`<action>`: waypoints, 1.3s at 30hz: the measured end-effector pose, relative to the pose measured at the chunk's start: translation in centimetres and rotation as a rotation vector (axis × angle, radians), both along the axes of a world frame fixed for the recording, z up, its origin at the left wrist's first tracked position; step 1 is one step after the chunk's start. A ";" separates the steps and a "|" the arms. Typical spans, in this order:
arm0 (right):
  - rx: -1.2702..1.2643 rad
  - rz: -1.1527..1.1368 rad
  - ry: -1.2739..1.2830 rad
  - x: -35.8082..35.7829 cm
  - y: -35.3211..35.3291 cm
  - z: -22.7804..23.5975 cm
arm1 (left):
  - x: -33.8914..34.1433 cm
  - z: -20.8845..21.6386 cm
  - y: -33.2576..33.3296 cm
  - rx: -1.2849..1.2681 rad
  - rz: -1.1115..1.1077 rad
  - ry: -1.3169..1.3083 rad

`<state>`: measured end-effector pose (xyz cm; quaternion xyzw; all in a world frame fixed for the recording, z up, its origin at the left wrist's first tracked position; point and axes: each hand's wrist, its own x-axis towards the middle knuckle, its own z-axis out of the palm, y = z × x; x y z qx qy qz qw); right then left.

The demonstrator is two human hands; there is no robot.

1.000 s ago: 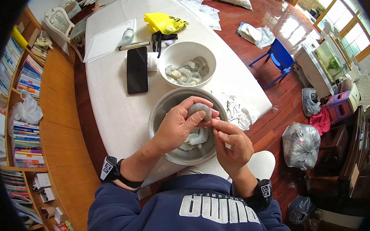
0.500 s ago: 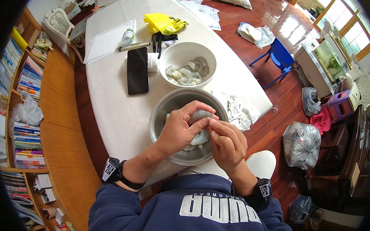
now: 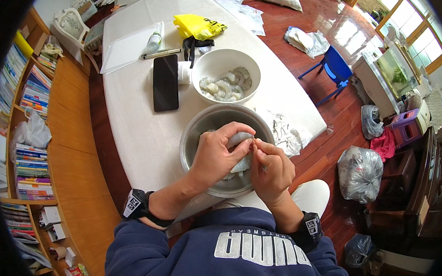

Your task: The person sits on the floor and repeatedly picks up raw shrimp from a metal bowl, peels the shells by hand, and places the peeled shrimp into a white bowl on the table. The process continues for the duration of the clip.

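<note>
Above a steel bowl [image 3: 186, 135], my left hand [image 3: 209, 159] is closed around a grey, translucent shrimp [image 3: 240, 137], its thumb and index finger on either side. My right hand [image 3: 272, 170] meets it from the right, thumb and fingertips pinched at the shrimp's right end. Whatever tiny part lies between those fingertips is hidden. Below my hands, more shrimp [image 3: 241, 166] lie in the steel bowl, mostly covered by my fingers. Just behind stands a white bowl [image 3: 200, 67] holding several peeled-looking shrimp [image 3: 227, 86].
A black phone [image 3: 165, 84] lies left of the white bowl, with a white roll beside it. Farther back are pens, a small bottle [image 3: 154, 41], paper sheets and a yellow bag [image 3: 198, 27]. Crumpled tissues [image 3: 288, 136] sit right of the steel bowl. A bookshelf lines the left.
The right hand's fingers have shifted slightly at the shrimp's end, staying pinched. My left hand keeps its hold, and the bowls stay in place on the table.
</note>
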<state>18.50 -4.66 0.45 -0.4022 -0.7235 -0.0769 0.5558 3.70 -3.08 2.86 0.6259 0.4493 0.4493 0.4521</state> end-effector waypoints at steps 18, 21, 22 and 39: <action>-0.075 -0.024 0.090 -0.3 -0.2 0.9 | 0.3 0.8 -0.5 0.089 0.006 0.060; -0.115 -0.059 0.125 -0.3 -0.1 0.8 | 0.4 0.6 -0.6 0.056 0.009 -0.014; -0.127 -0.058 0.149 0.1 0.0 0.8 | 0.5 0.5 -0.6 0.030 0.003 -0.069; -0.178 0.125 0.176 1.5 -0.2 1.6 | 0.5 0.9 -0.7 -0.024 -0.039 -0.071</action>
